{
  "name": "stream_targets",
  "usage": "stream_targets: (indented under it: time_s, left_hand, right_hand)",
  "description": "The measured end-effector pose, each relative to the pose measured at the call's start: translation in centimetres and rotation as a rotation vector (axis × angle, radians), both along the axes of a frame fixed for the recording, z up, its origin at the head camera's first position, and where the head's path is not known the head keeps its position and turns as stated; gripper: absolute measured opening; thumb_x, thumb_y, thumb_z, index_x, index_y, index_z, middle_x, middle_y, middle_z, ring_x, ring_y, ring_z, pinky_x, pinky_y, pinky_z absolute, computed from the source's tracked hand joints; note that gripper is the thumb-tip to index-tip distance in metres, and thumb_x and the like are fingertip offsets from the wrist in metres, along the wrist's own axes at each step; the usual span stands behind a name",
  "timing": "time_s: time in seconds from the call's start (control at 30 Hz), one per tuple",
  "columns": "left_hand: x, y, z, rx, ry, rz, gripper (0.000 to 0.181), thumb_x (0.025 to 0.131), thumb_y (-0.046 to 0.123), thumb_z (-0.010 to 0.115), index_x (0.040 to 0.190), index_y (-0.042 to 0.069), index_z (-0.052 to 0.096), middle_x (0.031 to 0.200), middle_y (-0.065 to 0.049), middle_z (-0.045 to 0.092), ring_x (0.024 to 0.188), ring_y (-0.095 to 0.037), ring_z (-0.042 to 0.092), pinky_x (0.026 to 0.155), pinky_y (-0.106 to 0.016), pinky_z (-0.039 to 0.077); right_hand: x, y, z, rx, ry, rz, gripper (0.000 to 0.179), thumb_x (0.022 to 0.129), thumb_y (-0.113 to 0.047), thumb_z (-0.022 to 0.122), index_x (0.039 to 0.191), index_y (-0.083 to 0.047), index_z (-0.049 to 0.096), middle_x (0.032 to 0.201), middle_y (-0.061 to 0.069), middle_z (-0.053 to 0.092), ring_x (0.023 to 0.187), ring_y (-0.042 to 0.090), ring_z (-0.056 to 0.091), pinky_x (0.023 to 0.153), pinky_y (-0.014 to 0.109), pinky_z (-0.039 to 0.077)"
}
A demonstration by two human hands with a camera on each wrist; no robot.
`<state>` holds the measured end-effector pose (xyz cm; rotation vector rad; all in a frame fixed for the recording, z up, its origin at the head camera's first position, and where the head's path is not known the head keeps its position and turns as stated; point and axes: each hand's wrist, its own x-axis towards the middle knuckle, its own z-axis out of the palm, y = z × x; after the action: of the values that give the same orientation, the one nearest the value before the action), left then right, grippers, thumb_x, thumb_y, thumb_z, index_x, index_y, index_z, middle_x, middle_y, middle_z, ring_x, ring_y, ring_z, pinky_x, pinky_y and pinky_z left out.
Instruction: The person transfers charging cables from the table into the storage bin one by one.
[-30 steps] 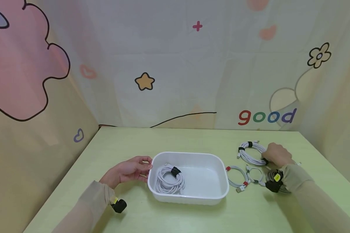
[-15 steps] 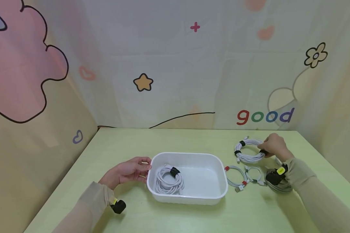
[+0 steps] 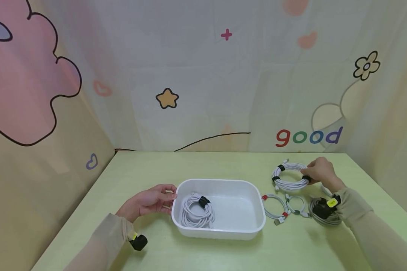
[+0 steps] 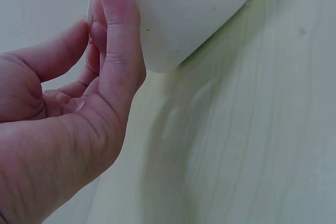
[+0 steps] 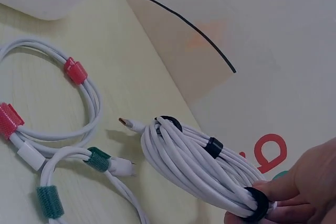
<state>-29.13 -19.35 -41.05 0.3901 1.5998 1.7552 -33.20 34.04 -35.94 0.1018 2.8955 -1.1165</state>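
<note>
My left hand [image 3: 152, 201] pinches the left rim of a white plastic bin [image 3: 237, 234] in the head view; the left wrist view has thumb and fingers at the edge of the bin [image 4: 178, 14]. Inside the bin, at its left end, lies a coiled white cable [image 3: 191, 218] with a black strap. To the right, my right hand [image 3: 322, 174] grips a larger coiled white cable [image 3: 288, 186] by its right side, at a black strap. In the right wrist view this coiled cable [image 5: 184, 174] hangs tilted above the table, its small metal plug pointing left.
Right of the bin lie a cable coil with red straps [image 3: 271, 215] and a smaller coil with green straps [image 3: 293, 210]. A grey cable coil [image 3: 329, 223] lies under my right wrist, partly hidden. A printed curtain [image 3: 203, 113] stands behind the table [image 3: 149, 162].
My right hand has lifted the black-strapped cable coil off the table and shifted it slightly left, the grey coil showing more. My left hand and the bin have stayed in place.
</note>
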Motion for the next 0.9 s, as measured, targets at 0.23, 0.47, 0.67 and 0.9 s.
stream_targets:
  time_s: [0.23, 0.47, 0.67, 0.9]
  left_hand:
    - [0.0, 0.0, -0.1, 0.008, -0.017, 0.006, 0.006, 0.1, 0.006, 0.045, 0.101, 0.011, 0.049, 0.085, 0.001, 0.062, 0.076, -0.012, 0.063, 0.073, -0.03, 0.058]
    - [0.0, 0.0, 0.0, 0.007, -0.017, 0.014, 0.005, 0.101, 0.006, 0.045, 0.102, 0.01, 0.048, 0.085, 0.001, 0.062, 0.076, -0.012, 0.062, 0.071, -0.029, 0.058]
    - [0.0, 0.0, -0.1, 0.001, -0.017, 0.019, 0.004, 0.101, 0.007, 0.046, 0.103, 0.01, 0.049, 0.086, 0.001, 0.062, 0.077, -0.012, 0.062, 0.071, -0.029, 0.058]
    - [0.0, 0.0, -0.2, 0.004, -0.015, 0.014, 0.005, 0.101, 0.006, 0.045, 0.102, 0.01, 0.048, 0.084, 0.001, 0.062, 0.075, -0.011, 0.062, 0.07, -0.028, 0.058]
  right_hand:
    - [0.3, -0.1, 0.7, -0.033, -0.008, 0.014, 0.038, 0.091, -0.013, 0.063, 0.106, 0.02, 0.057, 0.07, 0.003, 0.068, 0.055, 0.011, 0.068, 0.06, 0.031, 0.059]
    - [0.9, -1.5, 2.4, -0.057, 0.012, 0.062, 0.042, 0.092, -0.016, 0.063, 0.112, 0.02, 0.054, 0.079, 0.008, 0.067, 0.06, 0.009, 0.067, 0.063, 0.031, 0.059]
    - [1.3, -3.0, 3.5, -0.085, 0.022, 0.094, 0.042, 0.093, -0.015, 0.063, 0.115, 0.02, 0.054, 0.076, 0.001, 0.068, 0.061, 0.006, 0.065, 0.064, 0.03, 0.059]
    - [1.6, -4.9, 4.5, -0.124, 0.014, 0.122, 0.04, 0.093, -0.015, 0.063, 0.114, 0.017, 0.055, 0.075, -0.002, 0.069, 0.063, 0.005, 0.064, 0.062, 0.025, 0.058]
